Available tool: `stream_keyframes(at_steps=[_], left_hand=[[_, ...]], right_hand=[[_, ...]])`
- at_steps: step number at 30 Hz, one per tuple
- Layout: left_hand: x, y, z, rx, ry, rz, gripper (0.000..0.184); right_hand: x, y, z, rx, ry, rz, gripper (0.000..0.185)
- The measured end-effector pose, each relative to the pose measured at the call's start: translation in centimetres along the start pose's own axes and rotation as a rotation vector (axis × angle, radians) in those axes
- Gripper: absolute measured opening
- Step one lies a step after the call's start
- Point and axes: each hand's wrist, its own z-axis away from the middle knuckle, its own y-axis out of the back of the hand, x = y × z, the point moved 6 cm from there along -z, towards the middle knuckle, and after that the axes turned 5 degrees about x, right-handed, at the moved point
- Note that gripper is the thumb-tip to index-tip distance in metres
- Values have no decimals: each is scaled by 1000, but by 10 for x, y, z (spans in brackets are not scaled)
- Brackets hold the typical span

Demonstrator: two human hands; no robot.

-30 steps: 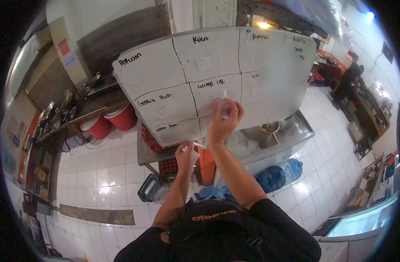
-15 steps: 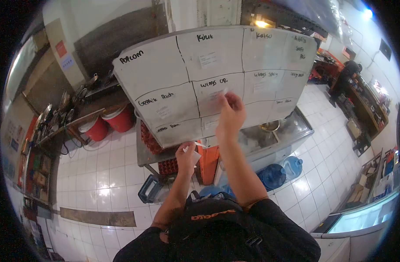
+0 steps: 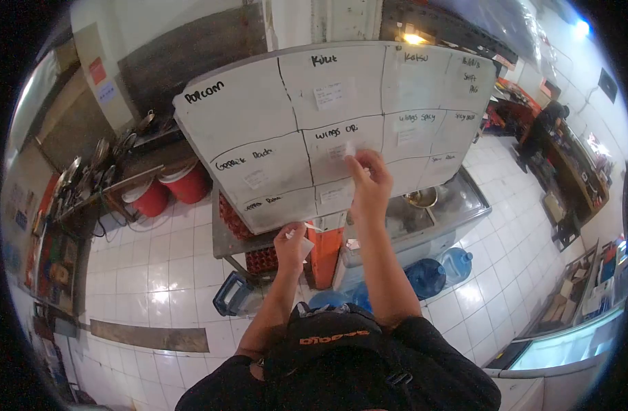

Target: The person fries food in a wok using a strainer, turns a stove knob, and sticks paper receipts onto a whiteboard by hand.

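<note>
A large whiteboard [image 3: 252,120] stands in front of me, divided by black lines into labelled cells such as "Popcorn", "Kulit" and "Katsu". My right hand [image 3: 370,179] is raised to the "Wings Or" cell, thumb and forefinger pinched on a small white paper slip [image 3: 349,148]. This slip overlaps a printed label [image 3: 336,152] on the board; whether it is stuck there I cannot tell. Below the board's lower edge, my left hand [image 3: 290,245] is closed around some white paper slips [image 3: 306,248]. Another printed label [image 3: 328,95] is under "Kulit".
Behind the board are a metal sink counter [image 3: 451,212] and red crates [image 3: 233,218]. Blue water jugs [image 3: 425,277] stand on the tiled floor, with an orange post [image 3: 324,257] nearby. Two red buckets [image 3: 186,185] are at left. A person in dark clothes [image 3: 538,137] stands at far right.
My right hand has shifted slightly right and down, and the slip at its fingertips has moved a little left and lower over the label. My left hand has barely moved.
</note>
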Motion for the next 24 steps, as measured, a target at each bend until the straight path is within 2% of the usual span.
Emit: stream_keyframes(at_steps=[6, 9, 12, 18, 21, 24], left_hand=[[-7, 4, -4, -15, -36, 27, 10], [-7, 4, -6, 0, -27, -3, 10], [-6, 3, -4, -11, -15, 23, 11], [-5, 2, -4, 9, -39, 35, 11], [-1, 1, 0, 4, -18, 45, 10], [-9, 8, -3, 83, -23, -3, 10]], right_hand=[[1, 4, 4, -194, 60, 20, 12], [0, 4, 6, -248, -7, 11, 12], [1, 6, 4, -315, 93, 23, 12], [0, 9, 3, -365, 136, -11, 11], [0, 13, 3, -379, 74, -33, 13], [-10, 21, 9, -485, 24, -132, 13]])
